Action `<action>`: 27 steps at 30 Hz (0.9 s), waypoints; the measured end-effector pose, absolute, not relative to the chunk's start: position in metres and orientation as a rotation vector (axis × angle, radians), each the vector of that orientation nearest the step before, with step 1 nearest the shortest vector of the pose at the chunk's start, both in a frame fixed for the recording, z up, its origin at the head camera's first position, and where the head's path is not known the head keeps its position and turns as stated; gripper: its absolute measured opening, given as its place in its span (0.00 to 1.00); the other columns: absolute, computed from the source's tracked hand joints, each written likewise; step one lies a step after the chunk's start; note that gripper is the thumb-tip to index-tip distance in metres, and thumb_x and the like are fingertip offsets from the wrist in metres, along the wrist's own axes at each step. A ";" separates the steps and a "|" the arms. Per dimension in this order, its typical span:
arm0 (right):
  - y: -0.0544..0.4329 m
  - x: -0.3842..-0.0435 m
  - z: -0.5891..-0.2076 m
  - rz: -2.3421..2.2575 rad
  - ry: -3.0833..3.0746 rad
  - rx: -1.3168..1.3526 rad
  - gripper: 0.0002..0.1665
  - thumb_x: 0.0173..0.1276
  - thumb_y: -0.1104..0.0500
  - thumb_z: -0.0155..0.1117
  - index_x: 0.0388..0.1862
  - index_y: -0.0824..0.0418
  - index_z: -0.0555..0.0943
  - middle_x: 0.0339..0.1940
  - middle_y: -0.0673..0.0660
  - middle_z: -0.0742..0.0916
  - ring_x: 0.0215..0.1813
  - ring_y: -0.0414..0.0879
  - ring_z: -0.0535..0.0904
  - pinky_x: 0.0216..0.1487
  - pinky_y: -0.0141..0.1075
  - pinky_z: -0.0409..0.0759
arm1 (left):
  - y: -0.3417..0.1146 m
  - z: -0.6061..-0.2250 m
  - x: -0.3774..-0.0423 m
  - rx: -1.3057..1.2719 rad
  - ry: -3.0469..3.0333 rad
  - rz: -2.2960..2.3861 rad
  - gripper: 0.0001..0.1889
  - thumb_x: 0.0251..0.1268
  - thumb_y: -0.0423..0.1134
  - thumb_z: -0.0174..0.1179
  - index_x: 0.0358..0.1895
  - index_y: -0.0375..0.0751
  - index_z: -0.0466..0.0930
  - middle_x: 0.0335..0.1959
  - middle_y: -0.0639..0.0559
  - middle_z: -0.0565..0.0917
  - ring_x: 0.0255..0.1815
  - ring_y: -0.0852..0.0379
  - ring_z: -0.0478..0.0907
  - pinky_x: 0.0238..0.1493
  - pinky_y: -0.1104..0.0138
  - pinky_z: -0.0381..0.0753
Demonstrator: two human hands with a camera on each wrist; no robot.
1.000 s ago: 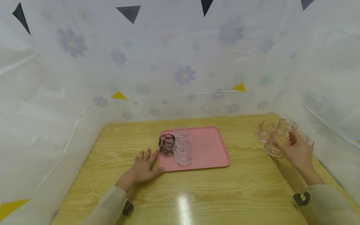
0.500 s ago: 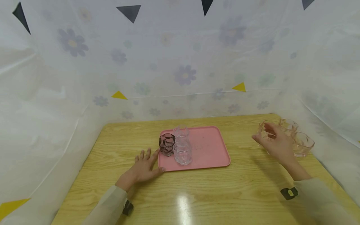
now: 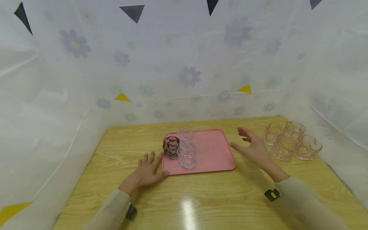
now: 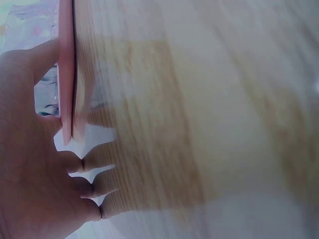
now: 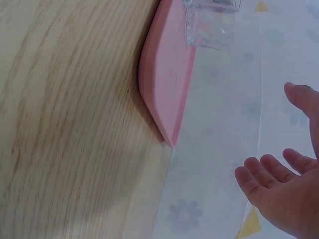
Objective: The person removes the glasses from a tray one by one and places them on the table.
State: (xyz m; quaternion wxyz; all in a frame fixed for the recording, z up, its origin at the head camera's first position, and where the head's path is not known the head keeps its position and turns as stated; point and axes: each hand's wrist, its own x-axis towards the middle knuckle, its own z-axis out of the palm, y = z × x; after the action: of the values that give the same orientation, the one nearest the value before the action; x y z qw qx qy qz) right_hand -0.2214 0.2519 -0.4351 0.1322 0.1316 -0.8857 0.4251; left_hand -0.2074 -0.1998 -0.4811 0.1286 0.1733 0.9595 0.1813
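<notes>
The flat pink plastic tray (image 3: 214, 155) seemed stiff, best held by its ends; left hand (image 3: 147, 172) and right hand (image 3: 254, 150) spread wide.

The right grip (image 5: 294, 191), thumb spread, hangs near a pink tray (image 5: 167, 74). Clear glasses (image 5: 212, 27) on the tray stand farther from the grip.

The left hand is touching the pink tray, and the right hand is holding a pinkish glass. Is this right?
Not quite: the right hand holds nothing. In the head view it is open near the pink tray, apart from the pinkish glasses. The left hand does touch the tray.
</notes>
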 end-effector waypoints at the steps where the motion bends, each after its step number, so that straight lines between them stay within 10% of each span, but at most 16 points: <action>1: 0.248 -0.222 -0.436 1.250 -2.569 0.396 0.47 0.69 0.51 0.78 0.80 0.63 0.69 0.74 0.66 0.79 0.72 0.63 0.77 0.68 0.57 0.78 | -0.200 -0.481 -0.208 0.503 2.792 0.519 0.48 0.75 0.70 0.50 0.88 0.50 0.45 0.85 0.23 0.45 0.83 0.17 0.37 0.78 0.23 0.37; 27: 0.154 -0.227 -0.458 1.323 -2.665 0.755 0.52 0.61 0.51 0.83 0.79 0.63 0.69 0.74 0.67 0.79 0.71 0.62 0.79 0.69 0.56 0.81 | -0.198 -0.484 -0.207 0.465 2.796 0.522 0.47 0.77 0.69 0.49 0.88 0.51 0.44 0.85 0.25 0.43 0.84 0.19 0.34 0.79 0.25 0.34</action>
State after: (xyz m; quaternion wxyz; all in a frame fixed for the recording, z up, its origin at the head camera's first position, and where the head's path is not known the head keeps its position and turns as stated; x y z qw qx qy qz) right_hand -0.2270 0.1540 -0.4584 0.0360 0.2458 -0.8675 0.4309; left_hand -0.2069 -0.1984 -0.4843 0.1292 0.1599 0.9620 0.1797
